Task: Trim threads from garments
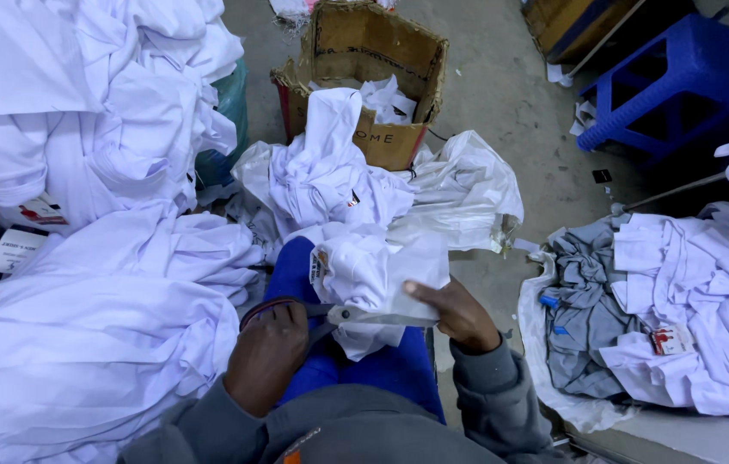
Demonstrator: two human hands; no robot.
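Scissors [343, 314] lie level across lap, long axis left-right, blades pointing right into white garment [373, 275]. Left hand [268, 351] fingers clamped through handles. Right hand [459, 314] pinches garment edge just beyond blade tips, fingers closed on cloth.

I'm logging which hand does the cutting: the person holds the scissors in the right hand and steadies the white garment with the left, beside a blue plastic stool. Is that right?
Not quite. The head view shows the hands swapped: the left hand grips the metal scissors, and the right hand steadies the white fabric garment. The blue plastic stool does stand nearby on the floor.
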